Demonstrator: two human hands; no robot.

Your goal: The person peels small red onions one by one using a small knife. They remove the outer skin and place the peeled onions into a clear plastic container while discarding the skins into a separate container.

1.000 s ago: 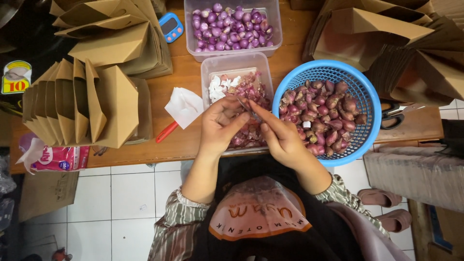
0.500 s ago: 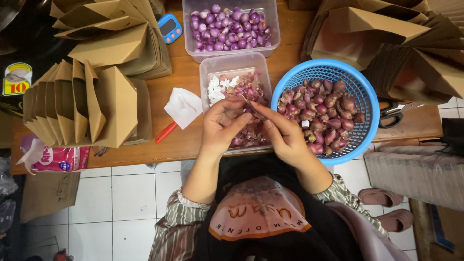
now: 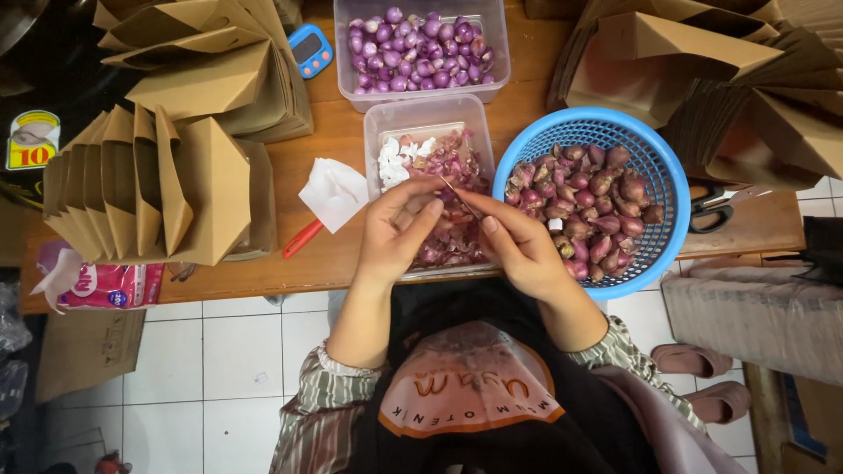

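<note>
My left hand [image 3: 397,239] is curled around a small shallot that its fingers mostly hide. It is held over a clear tub of reddish peels [image 3: 383,132]. My right hand [image 3: 520,250] pinches a thin small knife [image 3: 458,198] whose tip points at the left fingertips. The two hands nearly touch at the table's near edge. A blue plastic basket [image 3: 537,140] of unpeeled shallots [image 3: 590,211] sits just right of my right hand. Behind the peel tub, a second clear tub [image 3: 344,61] holds peeled purple shallots [image 3: 413,48].
Folded brown paper bags [image 3: 167,175] stand in stacks at the left, and more bags [image 3: 702,70] at the right. On the wooden table [image 3: 334,132] lie a white tissue [image 3: 332,193] over a red handle [image 3: 302,240], a blue gadget [image 3: 309,48] and scissors [image 3: 713,209]. Slippers [image 3: 698,360] lie on the tiled floor.
Both hands stay over the peel tub. The fingers have shifted slightly around the shallot and the blade tip now shows between them.
</note>
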